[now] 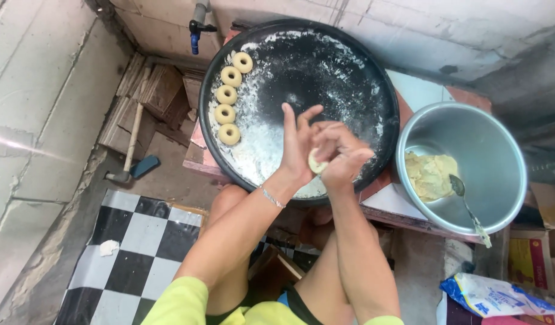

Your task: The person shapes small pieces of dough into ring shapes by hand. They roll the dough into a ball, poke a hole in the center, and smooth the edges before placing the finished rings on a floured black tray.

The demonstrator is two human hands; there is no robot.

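Observation:
My left hand point(297, 147) and my right hand point(341, 157) meet over the near rim of a round black tray point(350, 78) dusted with flour. Between the palms sits a small pale dough piece point(317, 163), pressed by both hands. Along the tray's left edge lie several ring-shaped dough pieces point(227, 94) in a curved row. A thin bracelet circles my left wrist.
A metal bowl point(488, 138) at right holds yellow dough point(431, 174) and a spoon point(467, 207). A hammer point(130, 147) lies on the floor at left by stacked wood. A plastic flour bag point(494, 296) is at lower right; checkered flooring at lower left.

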